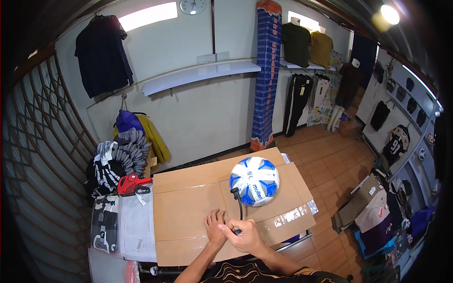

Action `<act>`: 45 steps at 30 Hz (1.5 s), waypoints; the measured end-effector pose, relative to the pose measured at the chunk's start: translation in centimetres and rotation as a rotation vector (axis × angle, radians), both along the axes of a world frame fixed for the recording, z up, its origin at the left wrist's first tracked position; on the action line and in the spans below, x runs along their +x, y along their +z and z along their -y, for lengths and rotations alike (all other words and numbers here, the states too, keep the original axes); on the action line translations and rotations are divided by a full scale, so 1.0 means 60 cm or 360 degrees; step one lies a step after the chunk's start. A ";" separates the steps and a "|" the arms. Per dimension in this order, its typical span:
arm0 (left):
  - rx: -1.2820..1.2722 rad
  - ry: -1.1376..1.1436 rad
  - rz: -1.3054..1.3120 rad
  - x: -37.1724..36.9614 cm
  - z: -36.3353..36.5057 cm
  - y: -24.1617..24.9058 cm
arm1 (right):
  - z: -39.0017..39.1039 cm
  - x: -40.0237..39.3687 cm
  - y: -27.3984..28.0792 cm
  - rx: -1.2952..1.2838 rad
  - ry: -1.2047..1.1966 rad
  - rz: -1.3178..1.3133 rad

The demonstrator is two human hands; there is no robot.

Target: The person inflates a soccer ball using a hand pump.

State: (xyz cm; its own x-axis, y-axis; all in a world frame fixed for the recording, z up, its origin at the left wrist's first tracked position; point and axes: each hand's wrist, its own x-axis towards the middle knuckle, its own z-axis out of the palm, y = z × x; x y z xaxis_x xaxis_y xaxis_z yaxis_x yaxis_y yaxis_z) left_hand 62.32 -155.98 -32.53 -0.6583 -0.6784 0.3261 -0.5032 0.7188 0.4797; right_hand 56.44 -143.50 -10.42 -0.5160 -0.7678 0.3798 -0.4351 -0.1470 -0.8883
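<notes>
A white and blue ball [255, 181] rests on the flattened cardboard [184, 207] that covers the table. A black hose [241, 207] runs from a black fitting [235, 191] at the ball's lower left side down to my hands. My right hand [241, 237] is closed around a dark object at the hose's lower end, which the fingers mostly hide. Close beside it on the left, my left hand [215, 226] lies over the cardboard with its fingers extended, touching or nearly touching the right hand.
Left of the cardboard are a red device [132, 184], a packaged dark garment [104, 224] and a pile of striped gloves [131, 153]. A blue patterned column [266, 75] rises behind the table. Boxes and clothing [373, 212] stand on the right over the tiled floor.
</notes>
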 end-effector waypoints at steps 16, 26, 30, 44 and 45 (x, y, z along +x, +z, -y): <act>-0.0078 -0.0058 -0.0145 0.004 0.003 -0.001 | 0.037 0.003 -0.116 0.0144 -0.0088 0.0005; -0.0007 0.0014 -0.0025 -0.002 -0.001 0.009 | -0.040 0.011 0.058 -0.0066 0.0024 0.0035; 0.0003 -0.0030 -0.0033 0.001 0.001 0.005 | 0.002 0.007 -0.019 0.0021 -0.0056 0.0050; -0.0060 -0.0051 -0.0129 -0.001 0.005 -0.006 | 0.031 0.008 -0.127 0.0030 -0.0106 -0.0023; -0.0058 -0.0053 -0.0129 0.000 0.005 -0.008 | 0.028 0.010 -0.118 0.0103 -0.0078 -0.0041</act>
